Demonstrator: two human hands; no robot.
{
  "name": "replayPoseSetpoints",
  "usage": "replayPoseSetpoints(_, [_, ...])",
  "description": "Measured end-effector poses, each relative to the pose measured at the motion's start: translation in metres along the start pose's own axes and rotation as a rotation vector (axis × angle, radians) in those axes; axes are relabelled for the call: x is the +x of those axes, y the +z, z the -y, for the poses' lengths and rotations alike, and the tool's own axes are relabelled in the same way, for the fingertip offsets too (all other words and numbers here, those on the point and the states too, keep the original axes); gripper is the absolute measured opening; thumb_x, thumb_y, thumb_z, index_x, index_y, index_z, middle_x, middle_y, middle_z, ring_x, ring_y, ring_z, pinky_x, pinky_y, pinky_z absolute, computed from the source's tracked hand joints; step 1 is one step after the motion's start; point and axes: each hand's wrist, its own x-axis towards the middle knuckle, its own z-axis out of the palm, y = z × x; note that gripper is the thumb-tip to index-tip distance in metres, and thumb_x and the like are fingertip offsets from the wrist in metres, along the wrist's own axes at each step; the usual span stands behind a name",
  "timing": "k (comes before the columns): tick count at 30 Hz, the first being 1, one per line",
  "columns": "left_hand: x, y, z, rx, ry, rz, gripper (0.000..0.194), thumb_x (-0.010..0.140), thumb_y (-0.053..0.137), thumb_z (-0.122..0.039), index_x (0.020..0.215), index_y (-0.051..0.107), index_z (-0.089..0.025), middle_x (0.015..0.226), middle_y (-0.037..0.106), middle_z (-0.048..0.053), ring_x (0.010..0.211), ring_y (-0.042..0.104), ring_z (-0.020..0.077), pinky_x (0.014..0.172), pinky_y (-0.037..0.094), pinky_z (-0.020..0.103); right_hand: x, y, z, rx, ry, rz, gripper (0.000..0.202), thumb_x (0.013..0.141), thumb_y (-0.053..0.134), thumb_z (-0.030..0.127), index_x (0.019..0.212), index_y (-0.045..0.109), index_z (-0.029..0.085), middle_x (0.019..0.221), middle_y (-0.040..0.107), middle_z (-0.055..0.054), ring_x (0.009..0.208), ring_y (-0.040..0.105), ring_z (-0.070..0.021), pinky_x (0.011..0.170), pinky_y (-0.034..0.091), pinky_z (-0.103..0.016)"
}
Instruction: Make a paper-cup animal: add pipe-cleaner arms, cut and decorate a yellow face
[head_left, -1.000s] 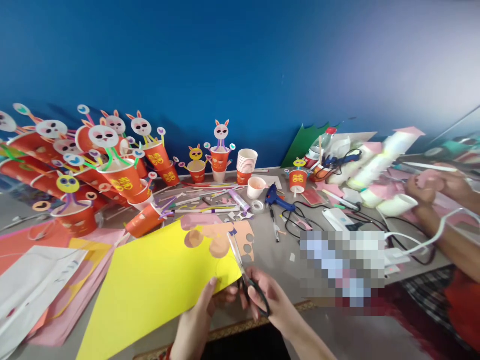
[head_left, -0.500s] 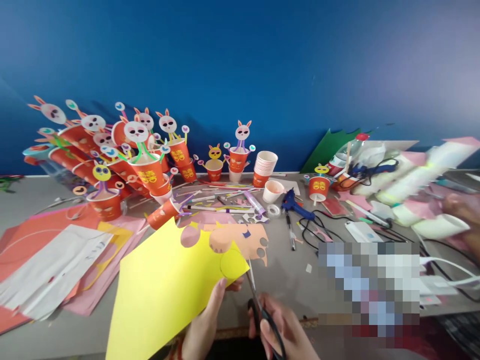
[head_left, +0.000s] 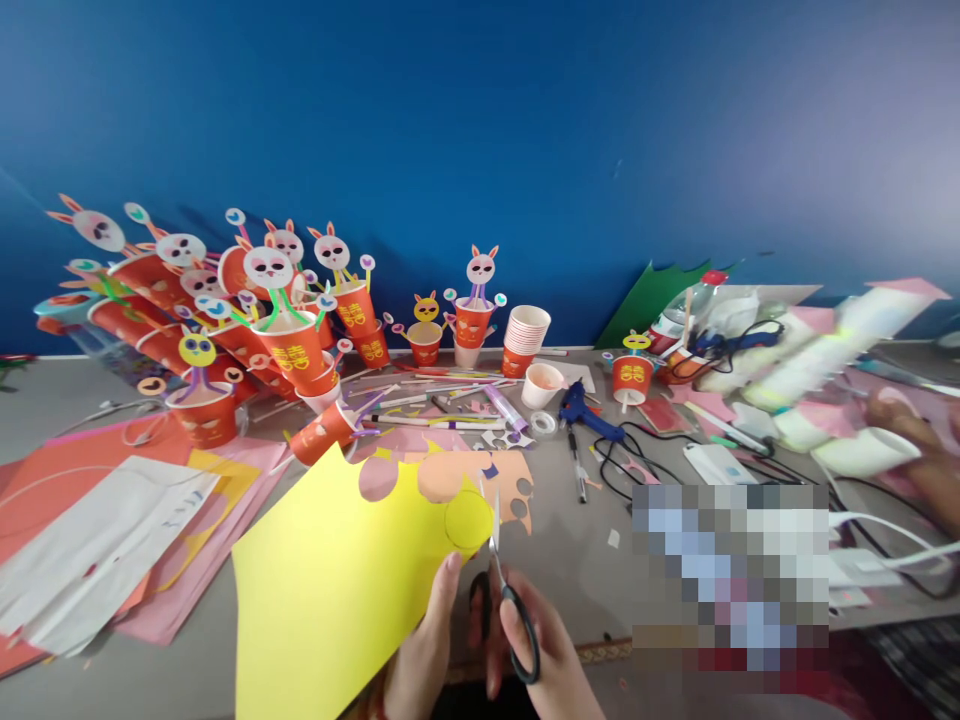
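My left hand (head_left: 427, 640) grips a large sheet of yellow paper (head_left: 337, 580) by its lower right edge, thumb on top. A circle is drawn near the sheet's right corner, and round bites are cut from its upper edge. In my right hand (head_left: 544, 640) is a pair of black-handled scissors (head_left: 519, 630), fingers through the loops. Their blades stand a little apart at the yellow corner, beside the drawn circle. Behind the sheet lies a peach paper scrap (head_left: 495, 480) with round holes.
Red paper cups (head_left: 296, 350) with rabbit faces crowd the back left. A stack of cups (head_left: 525, 340), a blue glue gun (head_left: 589, 410) and a pen (head_left: 577, 465) lie beyond my hands. Coloured paper sheets (head_left: 112, 540) spread at left. Another person's hand (head_left: 911, 430) is at far right.
The scissors have swung more upright and shifted slightly left, with their blades now at the yellow corner. The yellow sheet has turned a little. The view has shifted slightly.
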Motion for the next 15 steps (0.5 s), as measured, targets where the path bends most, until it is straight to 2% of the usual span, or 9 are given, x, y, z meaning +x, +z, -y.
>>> replayPoseSetpoints(4, [0.001,0.002,0.006,0.049,-0.017,-0.086,0.038,0.084,0.066,-0.048,0.116,0.070,-0.029,0.098,0.078,0.000,0.112,0.067,0.0300,0.089,0.062,0.038,0.006,0.003,-0.006,0.052,-0.018,-0.019,0.060,0.080,0.052,0.079,0.085,0.057,0.019,0.069,0.061,-0.002,0.041,0.052,-0.0110,0.043,0.044,-0.024])
replayPoseSetpoints(8, [0.004,0.002,0.013,0.035,-0.047,-0.111,0.040,0.083,0.067,-0.046,0.119,0.070,-0.028,0.112,0.075,0.001,0.124,0.060,0.0306,0.100,0.057,0.039,0.005,0.003,0.007,0.051,-0.017,-0.033,0.059,0.078,0.055,0.079,0.082,0.061,0.020,0.069,0.061,-0.003,0.047,0.053,-0.0137,0.046,0.047,-0.026])
replayPoseSetpoints(12, [0.008,0.002,0.019,-0.005,-0.080,-0.065,0.039,0.085,0.065,-0.047,0.117,0.071,-0.026,0.117,0.073,0.005,0.125,0.059,0.0329,0.102,0.057,0.044,0.007,0.005,0.016,0.069,-0.014,-0.061,0.057,0.076,0.060,0.077,0.084,0.064,0.021,0.064,0.058,-0.001,0.049,0.052,-0.0147,0.049,0.048,-0.027])
replayPoseSetpoints(15, [0.011,0.004,0.019,0.007,-0.051,0.031,0.038,0.087,0.062,-0.044,0.118,0.071,-0.025,0.121,0.071,0.008,0.125,0.059,0.0327,0.102,0.057,0.044,0.011,0.007,0.015,0.088,-0.006,-0.062,0.058,0.075,0.062,0.077,0.089,0.065,0.021,0.064,0.058,0.000,0.047,0.051,-0.0138,0.047,0.047,-0.026])
